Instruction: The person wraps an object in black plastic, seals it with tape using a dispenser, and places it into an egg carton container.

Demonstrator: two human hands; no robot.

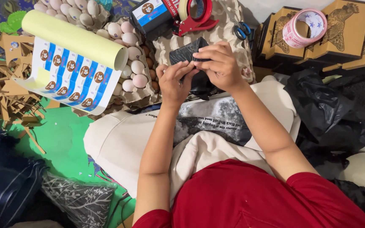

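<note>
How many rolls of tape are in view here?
2. One roll in the red tape dispenser at top centre, and a pink patterned tape roll on the brown cardboard boxes at top right. Others may be hidden.

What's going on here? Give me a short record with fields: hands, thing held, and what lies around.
left hand: pinches the near edge of the black package
right hand: grips the same package from above
in front: egg trays with pale eggs
left side: sticker sheet, partly rolled
far edge: red tape dispenser, blue scissors, pink tape roll on brown boxes
right side: black plastic bags
</note>
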